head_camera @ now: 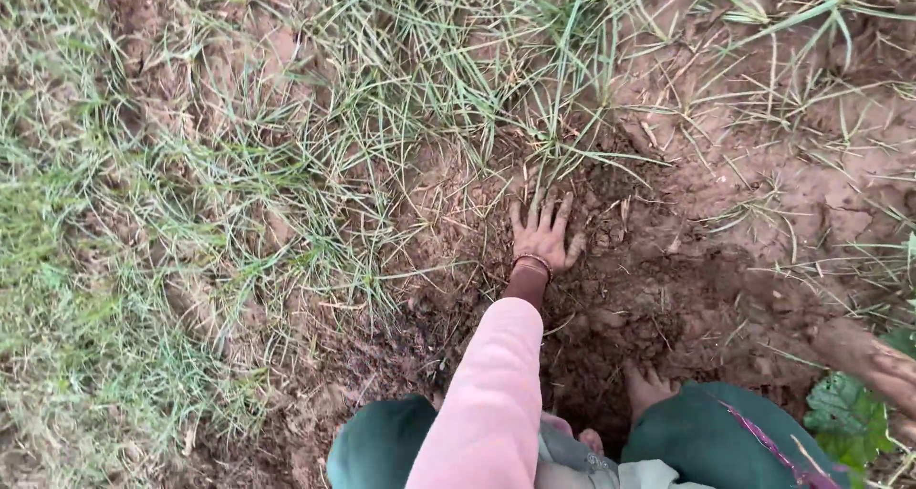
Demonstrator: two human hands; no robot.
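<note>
Fingers (539, 214) of one hand (544, 239) are spread wide and lie flat on the loose brown soil (611, 298), with the palm pressed down and nothing held in it. From the pink sleeve (491, 394) that comes up from the bottom edge of the view, I cannot tell for sure which hand it is; it seems to be the left one, because it reaches from the left of the body. A thin bracelet (534, 260) sits on the wrist, and the skin is dirty with earth. The hand rests at the far edge of a dug patch of soil, just where a clump of long green grass (534, 98) grows, and the fingertips touch the base of the grass stems. Grass also covers the ground to the left, thin and partly dry. Near the bottom edge a bare foot (649, 389) stands in the dug soil, between two green trouser knees (706, 432). At the right edge a muddy arm (868, 360) reaches in beside a broad green leaf (844, 413); whether it belongs to the same person I cannot tell, and its hand is out of view.
</note>
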